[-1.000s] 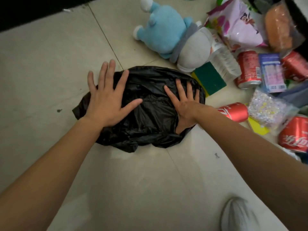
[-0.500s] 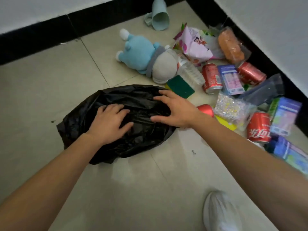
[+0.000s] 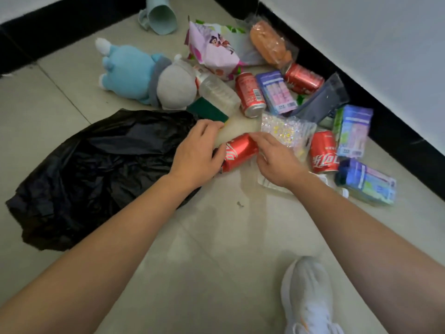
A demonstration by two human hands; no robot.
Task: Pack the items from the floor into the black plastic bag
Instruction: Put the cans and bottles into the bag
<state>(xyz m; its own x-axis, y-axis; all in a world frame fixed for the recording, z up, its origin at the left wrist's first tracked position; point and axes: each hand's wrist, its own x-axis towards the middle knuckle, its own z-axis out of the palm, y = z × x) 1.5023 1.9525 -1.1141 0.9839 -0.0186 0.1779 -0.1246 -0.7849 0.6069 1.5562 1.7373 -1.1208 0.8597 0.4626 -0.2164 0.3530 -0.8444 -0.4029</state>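
Head view suggested packing had barely begun: black plastic bag [image 3: 96,165] lay crumpled centre left; right hand [image 3: 277,157] gripped a red Coca-Cola can [image 3: 240,150] at its edge, left hand [image 3: 197,153] curled alongside, its grip unclear. Plush toy [image 3: 134,71], other cans [image 3: 250,95] and packets [image 3: 354,131] waited upper right.

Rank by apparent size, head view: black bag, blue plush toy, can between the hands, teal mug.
black bag
blue plush toy
then can and teal mug look alike; mug partly cropped, so unranked
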